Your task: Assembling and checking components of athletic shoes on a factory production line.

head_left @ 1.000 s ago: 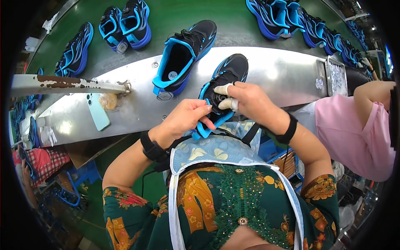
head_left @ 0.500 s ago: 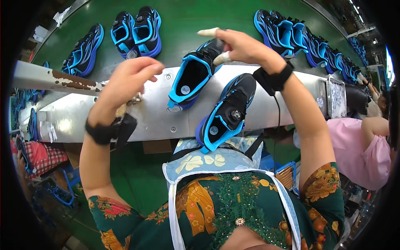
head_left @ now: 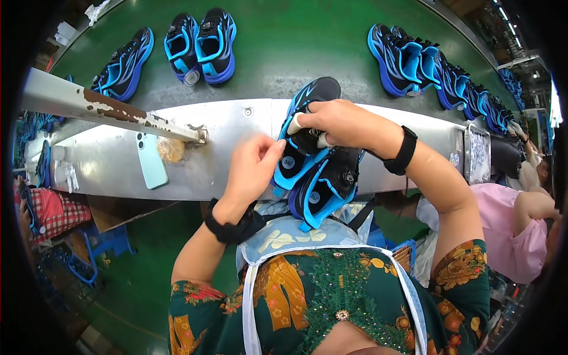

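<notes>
A black sneaker (head_left: pixel 322 90) with bright blue trim lies over the bench's near edge, its toe pointing away from me. My right hand (head_left: pixel 343 123) is closed on its laced upper; pale finger covers show on the thumb and a finger. Beside the sneaker's collar is my left hand (head_left: pixel 251 168), with fingers curled and partly blurred. Its thumb meets the collar edge, but I cannot tell whether it grips. Against the first sneaker's right side rests a second matching sneaker (head_left: pixel 340 174), with a round dial on its tongue and its heel overhanging my apron.
Across the green surface stand a pair of sneakers (head_left: pixel 216 47), a single sneaker (head_left: pixel 127 68) at left and a row of sneakers (head_left: pixel 396 65) at right. A chipped metal post (head_left: pixel 118 111) slants over the bench, near a mint phone (head_left: pixel 152 163). A person in pink (head_left: pixel 503 231) sits at right.
The left sneaker has moved right and nearer, against the other one. My right hand has come down onto its upper. My left hand has swung right to its collar, uncovering the phone.
</notes>
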Action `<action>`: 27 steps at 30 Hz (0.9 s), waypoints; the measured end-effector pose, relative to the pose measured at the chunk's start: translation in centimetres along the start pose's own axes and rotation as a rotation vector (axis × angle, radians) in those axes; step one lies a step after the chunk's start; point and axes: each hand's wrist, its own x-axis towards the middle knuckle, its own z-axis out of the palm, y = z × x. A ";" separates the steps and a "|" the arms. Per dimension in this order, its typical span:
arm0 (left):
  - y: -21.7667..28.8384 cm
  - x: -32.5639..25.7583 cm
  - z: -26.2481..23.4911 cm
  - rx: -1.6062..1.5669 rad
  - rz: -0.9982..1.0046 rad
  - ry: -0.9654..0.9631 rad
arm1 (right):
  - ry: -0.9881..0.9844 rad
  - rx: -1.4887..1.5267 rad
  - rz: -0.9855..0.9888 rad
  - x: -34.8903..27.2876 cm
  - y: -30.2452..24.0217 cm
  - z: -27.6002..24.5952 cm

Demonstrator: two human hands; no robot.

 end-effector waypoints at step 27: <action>4.3 -2.5 -0.1 -0.034 0.210 -0.499 | 0.363 0.437 0.289 -13.4 -4.3 6.9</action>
